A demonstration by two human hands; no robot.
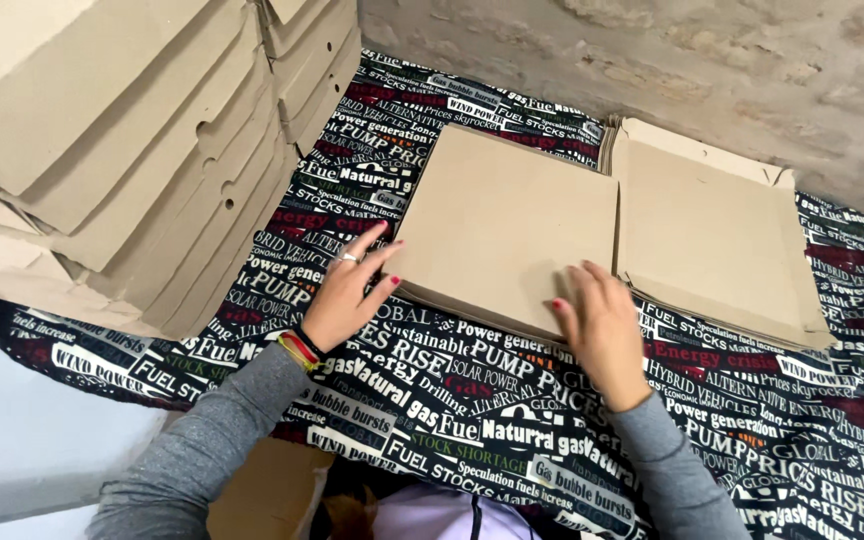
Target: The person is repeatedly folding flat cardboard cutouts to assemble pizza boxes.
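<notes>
Both hands press flat, fingers spread, gripping nothing: left hand (344, 290) at the closed cardboard box's (507, 225) edge, right hand (600, 322) on its lid; uneven pressure could crease it

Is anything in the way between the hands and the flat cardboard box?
No. The left hand touches the closed box at its left edge, and the right hand rests on its near right corner. Nothing lies between them.

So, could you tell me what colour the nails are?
Red, on both the left hand and right hand, head view.
</notes>
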